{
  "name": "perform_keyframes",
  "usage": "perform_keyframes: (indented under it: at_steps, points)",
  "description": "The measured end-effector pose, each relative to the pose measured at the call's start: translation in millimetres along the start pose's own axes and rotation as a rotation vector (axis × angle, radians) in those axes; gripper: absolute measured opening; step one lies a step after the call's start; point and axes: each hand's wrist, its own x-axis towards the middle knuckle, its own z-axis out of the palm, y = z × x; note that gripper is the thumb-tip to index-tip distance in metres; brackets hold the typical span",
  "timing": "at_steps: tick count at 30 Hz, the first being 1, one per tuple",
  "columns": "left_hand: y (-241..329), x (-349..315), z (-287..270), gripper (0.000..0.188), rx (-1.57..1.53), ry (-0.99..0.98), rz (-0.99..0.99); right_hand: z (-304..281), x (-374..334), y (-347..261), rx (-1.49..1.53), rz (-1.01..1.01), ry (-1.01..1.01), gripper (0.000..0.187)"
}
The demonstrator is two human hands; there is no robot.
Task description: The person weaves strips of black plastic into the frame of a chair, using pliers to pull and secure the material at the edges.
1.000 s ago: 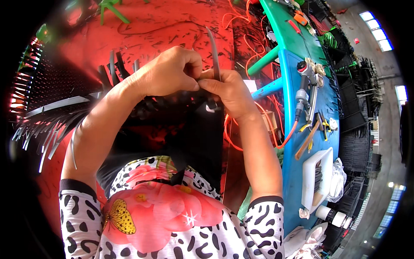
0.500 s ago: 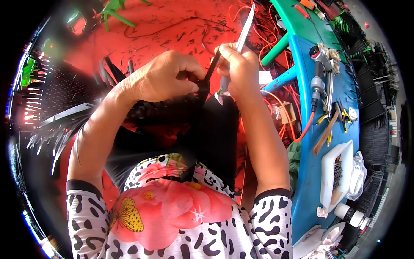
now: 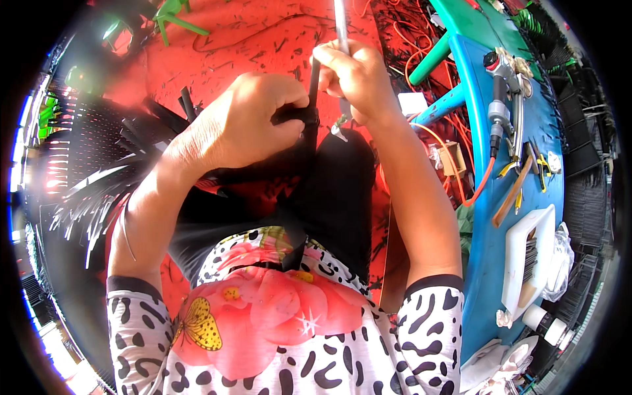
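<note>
Right hand [image 3: 359,78] is pinching a strip [image 3: 315,82], which is running down to the curled left hand [image 3: 253,122] near the right knee [image 3: 345,161]; what the left is gripping, if anything, is not showing clearly. Even tension, without twisting, is probably serving best.

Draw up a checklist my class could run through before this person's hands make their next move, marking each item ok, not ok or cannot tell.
1. Right hand has hold of the dark strip: ok.
2. Left hand pinches the strip's lower end: cannot tell, its own fingers hide the contact.
3. Bright slim piece above the right hand identified: cannot tell, strip or blade.
4. Power tool laid down on the blue table: ok.
5. Red floor swept: not ok, it is littered.
</note>
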Motion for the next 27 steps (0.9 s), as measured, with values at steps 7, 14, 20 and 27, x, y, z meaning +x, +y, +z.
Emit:
perform_keyframes:
  at_steps: [7,14,20,27]
  points:
    - [-2.6,-0.3,6.3,0.019,0.004,0.060,0.041,-23.1,-57.9,53.7,0.176,-0.123,0.008,0.018]
    - [-1.3,-0.3,4.7,0.018,0.048,0.095,0.019,13.5,-74.9,65.8,-0.280,-0.338,0.158,0.040]
    - [0.7,-0.1,2.8,0.020,0.045,0.073,-0.066,12.1,-70.5,59.9,-0.486,-0.492,0.159,0.040]
    - [-0.3,4.0,1.4,0.012,-0.123,0.003,-0.254,-14.8,-49.1,41.5,-0.444,-0.183,-0.157,0.037]
